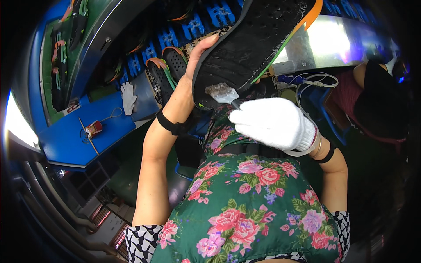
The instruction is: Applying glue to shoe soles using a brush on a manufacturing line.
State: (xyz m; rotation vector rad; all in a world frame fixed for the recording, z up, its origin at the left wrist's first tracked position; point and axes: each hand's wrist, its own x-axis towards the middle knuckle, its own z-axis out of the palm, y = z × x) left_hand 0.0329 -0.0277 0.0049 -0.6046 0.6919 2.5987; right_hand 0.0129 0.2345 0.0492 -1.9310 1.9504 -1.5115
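A large black shoe sole (pixel 247 52) with orange and green edging is held up before me, tilted, its flat face toward me. My left hand (pixel 198 57), bare, is closed round its left edge; the thumb shows and the other fingers are hidden behind it. In a white knit glove, my right hand (pixel 272 123) grips the dark handle of a flat brush (pixel 221 93). The brush's greyish, wet-looking bristles lie against the lower end of the sole. Shiny streaks show on the black face near them.
Behind the sole runs a curved metal-edged line with blue racks (pixel 193 27) and more black soles (pixel 160 74). A blue table (pixel 66 136) at left bears a white glove (pixel 128 97) and a red item (pixel 93 128) beside a thin stick. White cable (pixel 322 81) loops at right, near another person (pixel 372 101).
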